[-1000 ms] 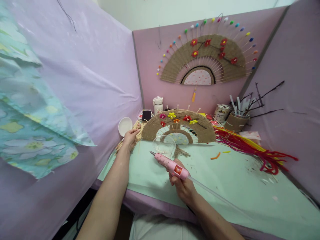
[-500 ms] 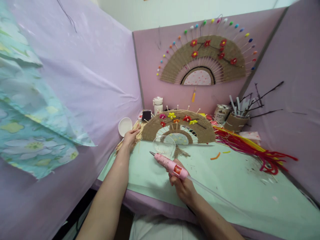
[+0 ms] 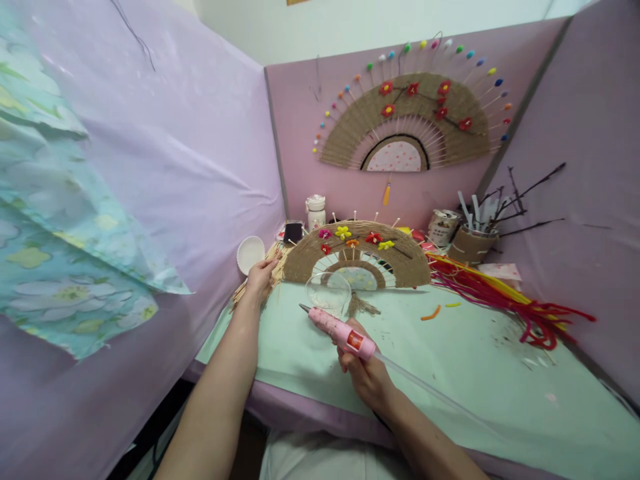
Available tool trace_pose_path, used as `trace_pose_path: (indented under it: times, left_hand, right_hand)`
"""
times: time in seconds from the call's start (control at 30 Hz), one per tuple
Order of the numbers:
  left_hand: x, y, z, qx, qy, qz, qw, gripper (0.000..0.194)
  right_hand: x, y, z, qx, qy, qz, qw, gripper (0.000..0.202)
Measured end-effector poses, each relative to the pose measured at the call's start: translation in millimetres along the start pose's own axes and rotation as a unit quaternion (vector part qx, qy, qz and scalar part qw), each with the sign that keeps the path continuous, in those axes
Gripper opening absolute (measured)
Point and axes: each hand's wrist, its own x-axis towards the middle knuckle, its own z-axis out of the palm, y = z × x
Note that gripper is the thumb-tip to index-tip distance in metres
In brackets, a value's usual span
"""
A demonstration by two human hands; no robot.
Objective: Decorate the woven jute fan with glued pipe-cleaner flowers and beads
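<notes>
My right hand (image 3: 367, 367) is wrapped round a pink hot glue gun (image 3: 335, 327). Its metal nozzle points left, and a long clear glue stick (image 3: 430, 387) runs out of its rear. My left hand (image 3: 260, 277) reaches to a bundle of thin wooden sticks (image 3: 239, 295), its fingers drawn together; what they pinch is too small to make out. Just right of those fingers, a twine-covered fan (image 3: 305, 257) with coloured flowers stands on the table. A clear round dish (image 3: 327, 293) and a twine tassel (image 3: 363, 305) are in front of the fan.
A larger fan (image 3: 345, 137) with red flowers and pom-poms hangs on the back panel. A white bowl (image 3: 251, 255), white bottle (image 3: 315, 213) and dark phone (image 3: 293, 232) stand at the left back. At right are red and yellow pipe cleaners (image 3: 515, 307) and a pot (image 3: 470, 247) of twigs.
My left hand has shifted very slightly at the sticks. The glue gun stays in the same place in my right hand.
</notes>
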Motion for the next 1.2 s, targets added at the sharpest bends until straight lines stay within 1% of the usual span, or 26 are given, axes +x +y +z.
trace_pose_path:
  times: [0.2,0.43,0.57,0.77,0.87,0.97,1.03,1.07,1.13,1.2]
  left_hand:
    - [-2,3,3.4,0.005,0.006,-0.004,1.000,0.035]
    - [-4,5,5.1,0.014,0.013,0.001,1.000,0.032]
    - [-4,5,3.9,0.018,0.013,0.002,1.000,0.031]
    - [-7,7,2.0,0.006,-0.003,0.010,1.000,0.039]
    - [-11,14,2.2,-0.024,0.017,0.012,1.000,0.037]
    - [-21,21,1.6,-0.114,0.030,0.017,0.993,0.023]
    - [-32,22,0.8,-0.195,0.018,-0.010,0.981,0.013]
    - [-38,21,0.8,-0.234,0.011,-0.038,0.971,0.013]
    - [-53,15,2.2,-0.305,0.009,-0.108,0.946,0.021]
    - [-66,8,6.2,-0.360,0.038,-0.176,0.916,0.027]
  right_hand:
    - [-1,1,-1,0.008,-0.017,0.000,1.000,0.031]
    - [0,-3,0,0.008,-0.001,0.004,1.000,0.036]
    - [1,-3,0,0.005,0.002,0.002,1.000,0.034]
    - [-1,2,1,0.010,-0.001,0.008,1.000,0.032]
    - [-1,1,1,0.004,0.002,-0.003,1.000,0.032]
    - [1,-1,1,0.001,0.009,-0.013,1.000,0.033]
    - [1,-1,1,0.003,0.009,-0.013,1.000,0.033]
    - [1,0,1,0.006,0.008,-0.011,1.000,0.034]
    - [0,2,2,0.012,0.005,-0.004,1.000,0.033]
    - [-2,5,2,0.017,0.002,0.002,1.000,0.032]
